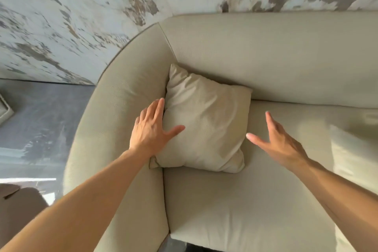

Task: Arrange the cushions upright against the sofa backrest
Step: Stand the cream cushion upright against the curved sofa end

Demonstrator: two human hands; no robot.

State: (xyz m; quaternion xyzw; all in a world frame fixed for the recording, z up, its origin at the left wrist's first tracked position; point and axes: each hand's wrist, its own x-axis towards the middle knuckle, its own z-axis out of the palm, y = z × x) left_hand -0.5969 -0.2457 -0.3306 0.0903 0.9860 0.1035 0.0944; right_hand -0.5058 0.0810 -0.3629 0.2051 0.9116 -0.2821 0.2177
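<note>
A beige square cushion (206,120) leans in the left corner of the sofa, its top edge against the backrest (276,61) and its left side against the curved armrest (122,108). My left hand (152,127) lies flat with straight fingers on the cushion's left edge, thumb spread across its face. My right hand (274,139) hovers open just right of the cushion, fingers straight, thumb pointing at the cushion's right edge without clearly touching it. A second, paler cushion (351,155) sits at the right edge of the view, partly cut off.
The beige seat (245,210) stretches in front of the cushion. A marbled wall (81,6) stands behind the sofa. Grey floor (41,118) lies to the left, with a brown piece of furniture (18,206) at the lower left.
</note>
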